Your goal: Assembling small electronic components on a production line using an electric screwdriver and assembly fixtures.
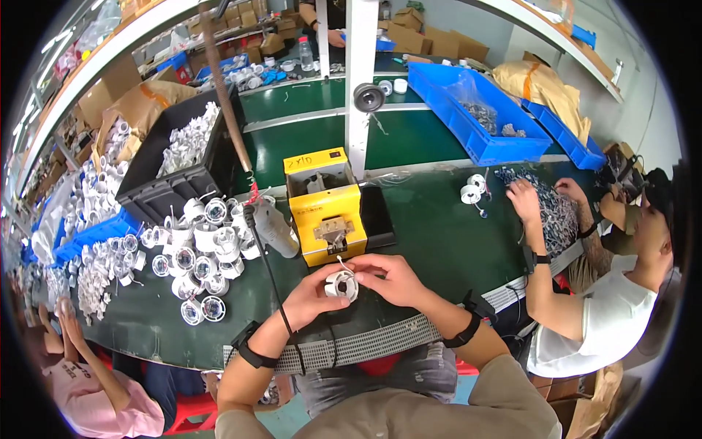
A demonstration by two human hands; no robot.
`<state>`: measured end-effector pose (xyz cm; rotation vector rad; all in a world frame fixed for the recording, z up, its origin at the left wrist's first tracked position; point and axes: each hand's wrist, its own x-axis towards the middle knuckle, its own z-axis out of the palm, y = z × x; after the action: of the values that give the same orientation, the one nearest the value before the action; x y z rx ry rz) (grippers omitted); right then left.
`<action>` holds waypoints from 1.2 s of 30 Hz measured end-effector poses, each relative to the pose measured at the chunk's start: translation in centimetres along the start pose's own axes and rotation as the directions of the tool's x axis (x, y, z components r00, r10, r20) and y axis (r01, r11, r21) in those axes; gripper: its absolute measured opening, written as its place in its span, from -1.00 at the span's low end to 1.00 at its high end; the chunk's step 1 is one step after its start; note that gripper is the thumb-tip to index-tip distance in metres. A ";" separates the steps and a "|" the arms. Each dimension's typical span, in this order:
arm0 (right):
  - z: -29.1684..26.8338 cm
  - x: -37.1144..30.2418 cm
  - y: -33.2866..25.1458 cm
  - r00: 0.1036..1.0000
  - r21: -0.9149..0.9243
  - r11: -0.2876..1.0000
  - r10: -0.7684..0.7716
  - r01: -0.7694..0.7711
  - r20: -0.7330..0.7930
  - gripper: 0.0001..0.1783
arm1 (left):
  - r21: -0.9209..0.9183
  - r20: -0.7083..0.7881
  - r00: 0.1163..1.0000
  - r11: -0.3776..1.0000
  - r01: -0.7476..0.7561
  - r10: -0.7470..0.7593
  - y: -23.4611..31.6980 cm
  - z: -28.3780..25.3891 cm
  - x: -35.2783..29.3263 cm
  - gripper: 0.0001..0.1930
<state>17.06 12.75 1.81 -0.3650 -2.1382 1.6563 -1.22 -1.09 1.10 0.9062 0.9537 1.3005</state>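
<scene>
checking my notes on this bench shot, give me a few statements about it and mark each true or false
1. Both hands hold one small white round part. True: the left hand cups it, the right hand grips it from the other side.
2. The yellow machine stands right of the blue bin. False: it stands left of it.
3. A pile of white round parts lies left of the yellow machine. True.
4. The black crate holds nothing. False: white parts fill it.
</scene>
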 end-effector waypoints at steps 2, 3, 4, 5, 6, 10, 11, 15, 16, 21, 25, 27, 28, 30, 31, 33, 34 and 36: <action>-0.1 0.5 1.1 1.000 -0.017 1.000 0.011 -0.012 -0.014 -0.62 | 0.017 -0.032 0.999 1.000 -0.003 0.004 0.4 0.0 0.0 -0.31; -0.2 0.6 1.3 1.000 -0.015 1.000 0.017 -0.017 -0.007 -0.62 | 0.042 -0.055 0.998 0.999 -0.005 0.007 0.6 0.0 0.0 -0.30; -0.1 0.5 1.1 0.997 0.098 0.993 0.062 -0.066 0.040 -0.65 | 0.040 -0.059 0.998 0.999 -0.006 0.009 0.8 0.2 -0.2 -0.30; -0.1 0.4 0.9 0.991 0.206 0.971 0.101 -0.118 0.091 -0.68 | 0.062 -0.082 0.997 0.998 0.000 0.005 0.9 0.3 -0.3 -0.30; 0.0 0.4 0.8 0.991 0.206 0.971 0.101 -0.118 0.093 -0.68 | 0.085 -0.104 0.995 0.996 0.007 0.002 1.1 0.5 -0.5 -0.31; 0.7 0.2 1.1 0.980 0.405 0.892 0.167 -0.199 0.111 -0.74 | 0.131 -0.094 0.995 0.991 -0.026 0.038 1.4 0.7 -0.2 -0.31; 0.7 0.1 1.1 0.973 0.422 0.877 0.199 -0.229 0.114 -0.74 | 0.134 -0.082 0.996 0.991 -0.028 0.039 1.3 0.8 -0.2 -0.31; 0.0 0.3 0.9 0.969 0.426 0.870 0.223 -0.248 0.109 -0.76 | 0.541 0.032 0.952 0.796 -0.272 0.303 1.9 1.3 -0.2 -0.34; 0.0 0.3 0.6 0.977 0.460 0.862 0.190 -0.213 0.095 -0.79 | 0.634 0.014 0.954 0.735 -0.241 0.300 2.3 1.4 -0.3 -0.33; 0.7 0.6 -1.1 0.976 0.288 0.954 0.136 -0.082 -0.172 -0.82 | 0.332 -0.132 0.983 0.940 -0.081 0.132 2.9 0.4 0.1 -0.48; 2.3 1.2 -2.3 0.928 -0.208 0.953 -0.271 0.221 -0.256 -0.88 | -0.306 -0.094 0.994 0.949 -0.074 0.048 1.4 -0.3 0.6 -0.53; 3.3 1.3 -2.5 0.912 -0.378 0.911 -0.289 0.167 -0.293 -0.90 | -0.338 -0.126 0.992 0.940 -0.050 0.008 0.9 0.0 0.5 -0.51; 3.9 1.5 -2.5 0.890 -0.428 0.888 -0.323 0.167 -0.322 -0.89 | -0.367 -0.145 0.989 0.930 -0.023 -0.032 0.8 0.1 0.4 -0.49; 4.2 1.7 -2.8 0.895 -0.494 0.855 -0.336 0.160 -0.293 -0.89 | -0.372 -0.150 0.989 0.928 -0.037 -0.021 0.6 0.0 0.4 -0.50; 4.2 1.8 -2.9 0.897 -0.562 0.813 -0.353 0.154 -0.265 -0.89 | -0.374 -0.150 0.989 0.926 -0.052 -0.005 0.5 0.0 0.4 -0.50; 4.3 1.9 -3.1 0.885 -0.603 0.781 -0.384 0.161 -0.262 -0.90 | -0.380 -0.163 0.987 0.924 -0.046 -0.018 0.6 0.1 0.1 -0.51; 4.3 1.9 -3.2 0.871 -0.647 0.744 -0.417 0.164 -0.260 -0.90 | -0.363 -0.192 0.981 0.930 -0.045 -0.027 0.8 0.5 0.1 -0.52; 4.2 2.0 -2.7 0.869 -0.625 0.751 -0.438 0.214 -0.229 -0.90 | -0.346 -0.217 0.976 0.937 -0.043 -0.036 1.2 1.2 0.2 -0.53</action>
<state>13.48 9.35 3.83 -0.3943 -2.2069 0.6362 -0.53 -0.78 2.62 0.4956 0.8517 1.5372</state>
